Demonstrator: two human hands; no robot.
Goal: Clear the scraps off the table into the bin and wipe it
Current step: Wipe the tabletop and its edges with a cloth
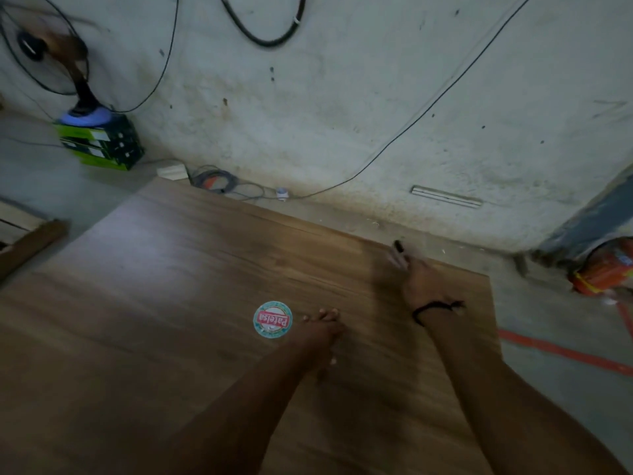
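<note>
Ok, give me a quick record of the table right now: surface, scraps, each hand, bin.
table: wooden top, far edge near the wall
scrap: round Patelsa lid, flat, mid-table
left hand: fingers straight, just right of the lid; contact unclear
right hand: at the far edge, blurred; small dark object at its fingers, grip unclear
bin: possibly the orange container on the floor, right; unsure

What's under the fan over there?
The fan stands with its blue base on a stack of green-and-black boxes. The base covers part of the top box, and what is inside the boxes cannot be seen.
</note>
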